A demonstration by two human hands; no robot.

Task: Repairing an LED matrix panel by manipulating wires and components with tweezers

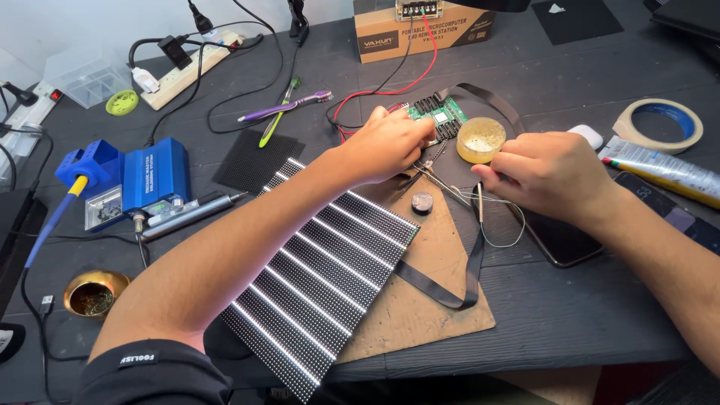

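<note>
So the left hand (388, 144) is reaching over the lit LED matrix panel (322, 274) and sits on the small green circuit board (442, 114) at the back of the brown cardboard mat (420, 300). Its fingers are curled down onto the board's near edge, but what they pinch is hidden under the knuckles, so I can't tell if they're clamped on anything. The board is green with rows of black connector blocks along its sides. Red and black wires (390, 82) run from it up toward a cardboard box (420, 30) at the far edge of the desk, and a flat black ribbon cable (472, 262) loops away from it across the mat.

The right hand (547, 174) is just beside the board, thumb and forefinger pressed together on a thin pale wire (499, 238) that curls down in a loop below it. A round tin of yellowish flux (481, 139) sits between the two hands, touching neither as far as I can see. Tweezers (431, 174) lie on the mat under the left hand, next to a small round dark disc (422, 202).

Off to the left there's a blue soldering station (135, 180) with its iron (187, 214) lying in front, and a brass tip cleaner (94, 294). A dark phone (555, 238) lies under the right wrist.
</note>
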